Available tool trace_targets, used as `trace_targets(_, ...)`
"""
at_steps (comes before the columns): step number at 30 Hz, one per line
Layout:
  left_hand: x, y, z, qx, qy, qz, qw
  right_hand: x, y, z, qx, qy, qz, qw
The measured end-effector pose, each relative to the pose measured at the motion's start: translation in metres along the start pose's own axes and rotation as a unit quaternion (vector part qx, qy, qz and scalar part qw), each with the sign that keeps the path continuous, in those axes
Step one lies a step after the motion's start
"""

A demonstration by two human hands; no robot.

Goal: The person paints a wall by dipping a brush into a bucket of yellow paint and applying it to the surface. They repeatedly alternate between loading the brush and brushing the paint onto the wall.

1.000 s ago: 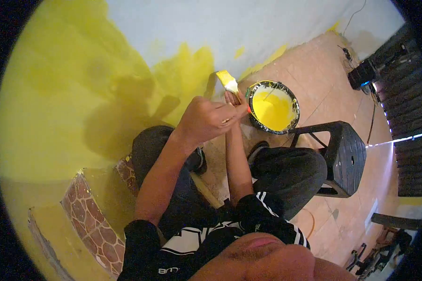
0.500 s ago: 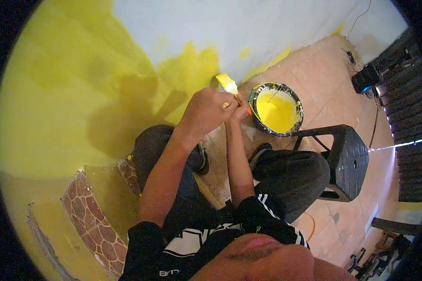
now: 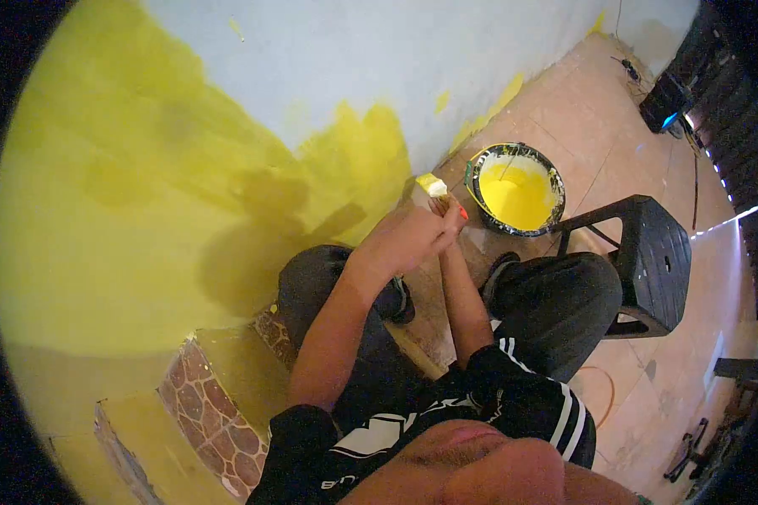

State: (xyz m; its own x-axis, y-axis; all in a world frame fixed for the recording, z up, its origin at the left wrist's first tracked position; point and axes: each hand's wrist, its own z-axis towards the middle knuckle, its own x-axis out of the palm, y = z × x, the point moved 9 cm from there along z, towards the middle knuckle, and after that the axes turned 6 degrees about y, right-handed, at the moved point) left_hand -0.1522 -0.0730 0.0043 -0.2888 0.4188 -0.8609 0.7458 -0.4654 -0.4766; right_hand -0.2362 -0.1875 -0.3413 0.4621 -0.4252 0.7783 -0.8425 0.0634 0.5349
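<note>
A paintbrush [image 3: 432, 186] with yellow, paint-loaded bristles points up and left, close to the foot of the wall. My right hand [image 3: 454, 215] is closed around its handle, mostly hidden behind my other hand. My left hand [image 3: 403, 240] lies across it with bent, closed fingers touching the right hand. What those fingers hold, if anything, is hidden. A small orange-red spot shows beside the fingers. Just right of the hands stands a black bucket [image 3: 478, 187] with yellow paint [image 3: 515, 198] inside and smears on its rim.
The wall [image 3: 312, 50] is part white, part yellow with ragged edges. A black plastic stool [image 3: 661, 265] stands on the tiled floor [image 3: 556, 118], right of my knee. Stone-patterned trim [image 3: 206, 404] is at lower left. A dark device with a blue light [image 3: 669, 120] sits at upper right.
The view has shifted, so the scene sits further right. My left hand has opened out from a fist beside the brush to lie across the right hand, and the brush sits lower relative to the bucket.
</note>
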Motion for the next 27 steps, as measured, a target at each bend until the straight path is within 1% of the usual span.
trace_targets(1, -0.006, -0.011, -0.002, 0.059, -0.043, -0.013, 0.997, 0.001, -0.005, 0.002, 0.000, 0.028, 0.046, 0.999)
trace_targets(2, -0.013, -0.022, -0.004, 0.118, -0.087, -0.026, 0.989, -0.004, -0.010, 0.003, -0.002, 0.027, 0.049, 0.998)
trace_targets(3, -0.015, -0.029, -0.006, 0.120, -0.084, -0.024, 0.989, 0.006, 0.011, -0.011, -0.092, 0.043, -0.066, 0.993)
trace_targets(4, -0.020, -0.036, -0.010, 0.108, -0.082, -0.036, 0.990, 0.016, 0.029, -0.022, -0.180, 0.057, -0.180, 0.966)
trace_targets(5, -0.021, -0.040, -0.012, 0.096, -0.081, -0.047, 0.991, 0.030, 0.042, -0.029, -0.182, 0.055, -0.177, 0.966)
trace_targets(6, -0.015, -0.043, -0.012, 0.097, -0.075, -0.047, 0.991, 0.022, 0.036, -0.028, -0.109, 0.023, -0.102, 0.988)
trace_targets(7, -0.007, -0.059, -0.015, 0.171, -0.058, -0.031, 0.983, 0.018, 0.026, -0.029, -0.036, -0.009, -0.026, 0.999)
trace_targets(8, 0.001, -0.076, -0.019, 0.246, -0.043, -0.014, 0.968, 0.023, 0.030, -0.030, -0.037, -0.011, -0.023, 0.999)
trace_targets(9, 0.011, -0.084, -0.019, 0.246, -0.040, -0.014, 0.968, 0.017, 0.028, -0.025, -0.031, -0.022, -0.041, 0.998)
trace_targets(11, 0.049, -0.113, -0.028, 0.327, 0.046, 0.070, 0.941, 0.010, 0.023, -0.023, -0.024, -0.033, -0.061, 0.997)
trace_targets(12, 0.053, -0.113, -0.028, 0.326, 0.046, 0.069, 0.942, 0.008, 0.019, -0.021, -0.014, -0.028, -0.063, 0.997)
trace_targets(14, 0.044, -0.117, -0.028, 0.357, -0.038, 0.063, 0.931, -0.010, 0.005, -0.001, -0.006, -0.025, -0.066, 0.997)
trace_targets(15, 0.039, -0.116, -0.027, 0.358, -0.037, 0.061, 0.931, -0.043, -0.018, 0.030, -0.019, -0.021, -0.119, 0.992)
trace_targets(16, 0.020, -0.113, -0.031, 0.376, -0.086, 0.048, 0.921, -0.054, -0.022, 0.037, -0.031, -0.018, -0.172, 0.984)
trace_targets(17, 0.004, -0.113, -0.037, 0.394, -0.135, 0.037, 0.909, -0.042, -0.012, 0.024, -0.031, -0.021, -0.173, 0.984)
trace_targets(18, 0.000, -0.114, -0.039, 0.396, -0.135, 0.038, 0.908, -0.007, 0.009, -0.004, -0.014, -0.032, -0.135, 0.990)
trace_targets(19, -0.001, -0.117, -0.043, 0.405, -0.131, 0.028, 0.905, 0.005, 0.013, -0.017, 0.005, -0.044, -0.097, 0.994)
trace_targets(20, 0.001, -0.120, -0.047, 0.412, -0.128, 0.016, 0.902, 0.007, 0.013, -0.020, 0.005, -0.047, -0.098, 0.994)
trace_targets(21, 0.009, -0.125, -0.048, 0.413, -0.127, 0.014, 0.902, 0.006, 0.010, -0.013, -0.003, -0.030, -0.089, 0.996)
trace_targets(23, 0.035, -0.151, -0.065, 0.501, -0.126, 0.035, 0.855, 0.009, 0.011, -0.014, -0.012, -0.017, -0.080, 0.997)
trace_targets(24, 0.039, -0.159, -0.069, 0.502, -0.128, 0.034, 0.855, 0.011, 0.012, -0.013, -0.015, -0.014, -0.074, 0.997)
trace_targets(26, 0.042, -0.176, -0.073, 0.490, -0.072, -0.013, 0.869, 0.010, 0.015, -0.015, -0.015, -0.014, -0.071, 0.997)
trace_targets(27, 0.036, -0.181, -0.076, 0.488, -0.073, -0.015, 0.870, 0.009, 0.018, -0.015, -0.019, -0.026, -0.077, 0.996)
